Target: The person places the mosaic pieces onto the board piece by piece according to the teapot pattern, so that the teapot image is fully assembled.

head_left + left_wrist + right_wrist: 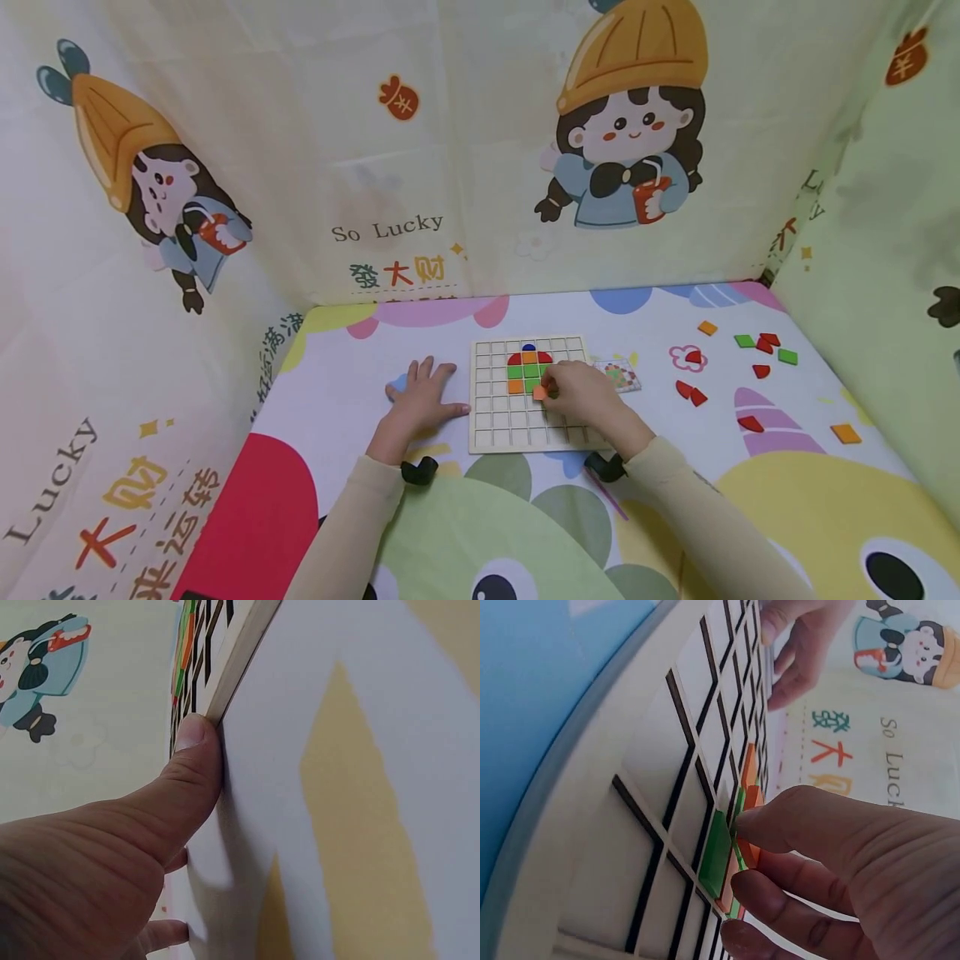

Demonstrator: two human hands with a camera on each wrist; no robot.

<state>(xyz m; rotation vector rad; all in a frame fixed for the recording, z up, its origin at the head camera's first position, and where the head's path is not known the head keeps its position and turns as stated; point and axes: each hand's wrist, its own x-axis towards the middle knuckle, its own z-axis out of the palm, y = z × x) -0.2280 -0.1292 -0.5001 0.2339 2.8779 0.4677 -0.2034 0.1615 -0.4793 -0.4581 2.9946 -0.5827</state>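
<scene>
A pale wooden grid board (491, 429) lies on the table, with coloured tiles set in its upper middle cells. They include a blue piece (528, 347) at the top, red rounded pieces, orange squares and green squares (513, 372). My right hand (588, 396) pinches an orange square tile (753, 825) between thumb and fingers, over the lower right of the pattern, close beside a green tile (716, 855). On the left, my left hand (420, 400) rests with its fingers spread on the table, its thumb (196, 739) touching the board's side edge.
A printed pattern card (624, 377) lies by the board's right edge, behind my right hand. Farther right are loose tiles: several red rounded ones (750, 424), green ones (787, 357) and orange ones (846, 433). Printed cloth walls (480, 167) enclose the table.
</scene>
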